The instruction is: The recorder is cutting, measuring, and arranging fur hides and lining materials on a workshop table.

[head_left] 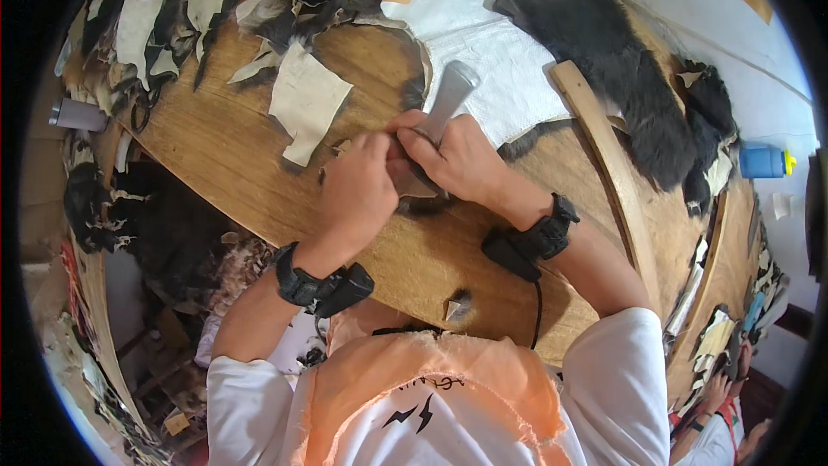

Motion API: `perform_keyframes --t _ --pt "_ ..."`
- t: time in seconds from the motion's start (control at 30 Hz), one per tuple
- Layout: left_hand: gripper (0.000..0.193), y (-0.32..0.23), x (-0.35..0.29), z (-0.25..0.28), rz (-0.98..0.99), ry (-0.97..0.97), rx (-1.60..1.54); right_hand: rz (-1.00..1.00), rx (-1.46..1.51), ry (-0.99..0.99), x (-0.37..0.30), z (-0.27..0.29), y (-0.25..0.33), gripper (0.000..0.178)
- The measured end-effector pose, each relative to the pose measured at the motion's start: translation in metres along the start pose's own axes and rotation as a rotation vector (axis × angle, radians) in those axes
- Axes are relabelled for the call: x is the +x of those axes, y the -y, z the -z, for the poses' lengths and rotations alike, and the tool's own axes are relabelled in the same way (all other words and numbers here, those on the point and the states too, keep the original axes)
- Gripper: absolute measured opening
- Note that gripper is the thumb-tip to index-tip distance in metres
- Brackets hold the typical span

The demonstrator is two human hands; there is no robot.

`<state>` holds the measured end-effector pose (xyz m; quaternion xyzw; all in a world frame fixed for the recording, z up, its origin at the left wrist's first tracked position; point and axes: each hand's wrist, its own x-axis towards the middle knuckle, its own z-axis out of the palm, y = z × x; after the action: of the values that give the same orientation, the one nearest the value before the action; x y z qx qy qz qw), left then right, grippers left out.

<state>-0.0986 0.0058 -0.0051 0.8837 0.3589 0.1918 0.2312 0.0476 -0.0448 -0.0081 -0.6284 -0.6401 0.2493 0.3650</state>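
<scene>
In my right hand (pixel 466 155) is a silver-grey metal tool (pixel 450 97) with a flared upper end; its working end is hidden behind my fingers. My left hand (pixel 360 185) is closed beside it, pinching a small piece of fur hide (pixel 419 186) whose dark and tan parts show below and between the hands. Both hands meet above the wooden table. Left of them lies a cream hide scrap (pixel 309 103), skin side up. Just beyond my right hand is a large white-backed pelt (pixel 496 69) with dark fur along its edges.
Dark fur (pixel 569 43) stretches across the far right of the table (pixel 216 121). A curved wooden strip (pixel 608 155) lies right of my hands. Hide scraps (pixel 138 34) pile at far left, near a capped bottle (pixel 79 115). A blue bottle (pixel 763 162) and another person's hand (pixel 714 393) are at right.
</scene>
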Motion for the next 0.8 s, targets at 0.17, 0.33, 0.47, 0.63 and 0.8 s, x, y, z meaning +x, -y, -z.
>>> perform_keyframes --t 0.17,0.33,0.47,0.63,0.8 --pt "0.009 0.006 -0.005 0.011 -0.030 0.005 -0.116 0.097 0.172 -0.017 -0.017 0.003 -0.003 0.015" --pt "0.009 -0.012 -0.018 0.027 -0.080 -0.010 -0.202 0.059 0.118 0.100 -0.036 0.013 -0.002 0.016" --pt "0.010 -0.012 -0.020 0.051 -0.080 -0.014 -0.245 0.010 0.279 0.148 -0.046 0.014 -0.006 0.019" --pt "0.012 0.040 -0.021 0.043 -0.337 0.116 -0.107 -0.057 0.552 -0.053 -0.051 0.031 0.011 0.024" --pt "0.035 -0.006 -0.055 0.019 -0.468 0.327 -0.330 -0.188 0.367 -0.256 -0.062 0.062 0.023 0.022"
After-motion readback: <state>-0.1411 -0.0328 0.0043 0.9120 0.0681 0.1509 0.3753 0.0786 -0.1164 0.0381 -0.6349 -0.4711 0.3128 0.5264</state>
